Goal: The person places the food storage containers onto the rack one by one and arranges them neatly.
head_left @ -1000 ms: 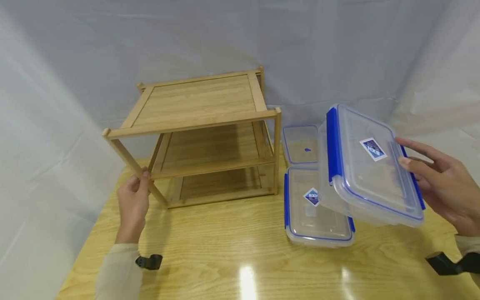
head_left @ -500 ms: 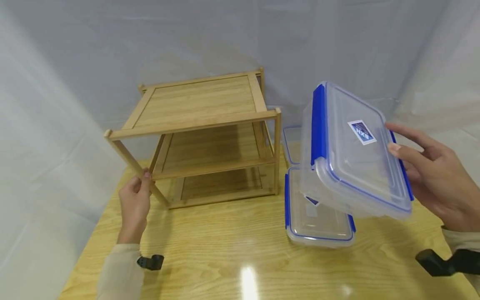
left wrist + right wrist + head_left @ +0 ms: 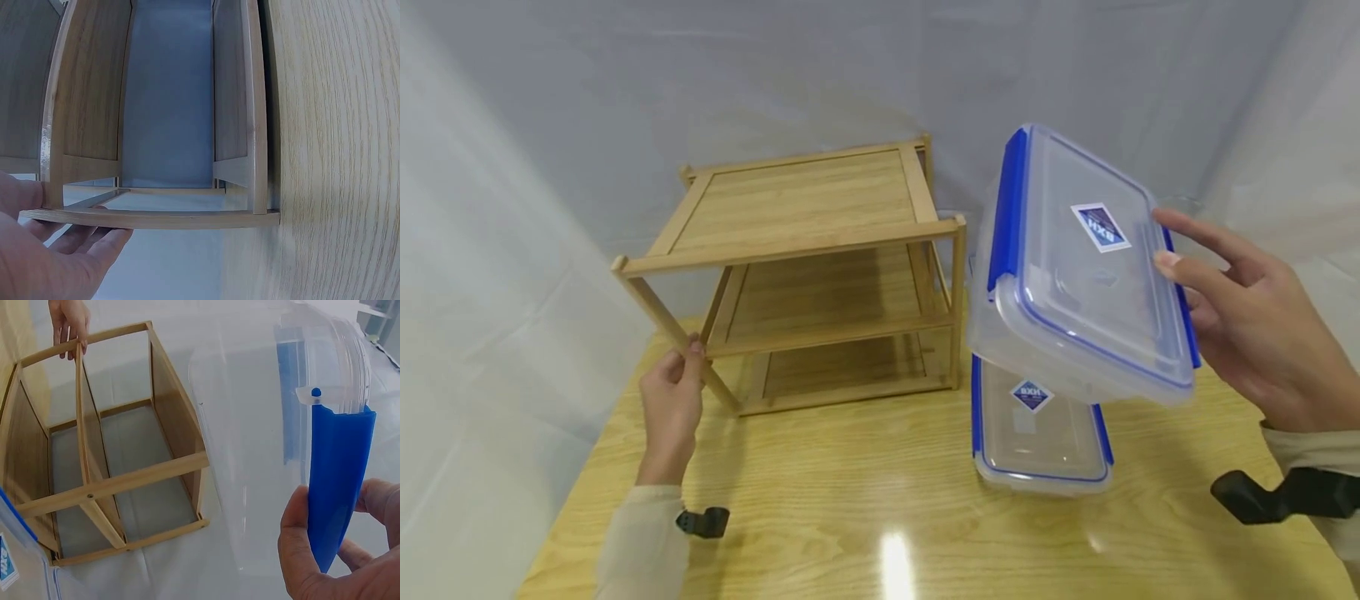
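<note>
Clear plastic box [image 3: 1075, 275] with a see-through lid and blue clips is held up in the air, tilted, by the right hand [image 3: 1255, 333] gripping its right side. It hangs beside the wooden rack [image 3: 805, 275], above another shut box [image 3: 1037, 429] lying near the yellow table's [image 3: 850, 517] right edge. The left hand [image 3: 672, 404] holds the rack's front left leg. The box is higher and closer to the rack than a second ago.

Lifted container [image 3: 1078, 267] label: I read "HXB", white letters on a blue diamond.
Container on table [image 3: 1037, 433] label: I make out "BXH"; the small print is unreadable.
</note>
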The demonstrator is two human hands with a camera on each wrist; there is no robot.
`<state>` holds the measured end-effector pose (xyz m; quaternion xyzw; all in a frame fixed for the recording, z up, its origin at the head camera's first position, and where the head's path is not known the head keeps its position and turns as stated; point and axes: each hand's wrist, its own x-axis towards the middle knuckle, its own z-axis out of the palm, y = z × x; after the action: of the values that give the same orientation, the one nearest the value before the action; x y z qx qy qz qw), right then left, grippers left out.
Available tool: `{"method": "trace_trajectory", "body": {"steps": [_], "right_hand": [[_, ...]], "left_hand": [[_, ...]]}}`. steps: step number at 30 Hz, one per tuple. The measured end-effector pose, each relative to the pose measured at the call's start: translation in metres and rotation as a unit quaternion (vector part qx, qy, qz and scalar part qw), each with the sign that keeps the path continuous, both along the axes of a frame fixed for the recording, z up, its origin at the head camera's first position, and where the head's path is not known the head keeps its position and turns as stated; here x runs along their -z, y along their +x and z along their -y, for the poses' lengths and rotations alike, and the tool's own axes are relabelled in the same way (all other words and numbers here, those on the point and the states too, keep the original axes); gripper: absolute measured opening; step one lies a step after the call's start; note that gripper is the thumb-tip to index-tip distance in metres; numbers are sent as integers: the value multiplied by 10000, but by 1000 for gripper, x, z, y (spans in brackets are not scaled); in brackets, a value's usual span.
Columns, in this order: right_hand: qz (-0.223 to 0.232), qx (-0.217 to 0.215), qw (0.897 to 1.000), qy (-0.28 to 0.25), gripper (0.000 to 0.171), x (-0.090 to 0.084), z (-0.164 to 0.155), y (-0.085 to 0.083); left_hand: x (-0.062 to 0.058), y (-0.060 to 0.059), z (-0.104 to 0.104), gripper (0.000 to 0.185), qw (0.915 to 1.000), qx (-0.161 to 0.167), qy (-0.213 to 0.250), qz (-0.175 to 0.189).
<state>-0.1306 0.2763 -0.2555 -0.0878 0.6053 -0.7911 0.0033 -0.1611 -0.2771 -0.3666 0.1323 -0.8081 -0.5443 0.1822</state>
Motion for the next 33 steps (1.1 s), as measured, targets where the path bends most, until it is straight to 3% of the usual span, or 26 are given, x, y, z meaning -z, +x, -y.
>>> {"method": "trace_trajectory", "body": {"steps": [8, 15, 22, 33], "right_hand": [[-176, -37, 9998, 9, 54, -17, 16, -13], [26, -195, 9996, -182, 54, -33, 28, -26], [80, -503, 9975, -484, 53, -47, 41, -35], [209, -525, 9968, -567, 52, -64, 63, -51]], "left_hand": [[2, -2, -1, 52, 10000, -49, 37, -26], [4, -4, 2, 51, 9999, -20, 134, -29], [6, -3, 3, 52, 10000, 12, -50, 31], [2, 0, 1, 49, 9996, 133, 237, 35]]}}
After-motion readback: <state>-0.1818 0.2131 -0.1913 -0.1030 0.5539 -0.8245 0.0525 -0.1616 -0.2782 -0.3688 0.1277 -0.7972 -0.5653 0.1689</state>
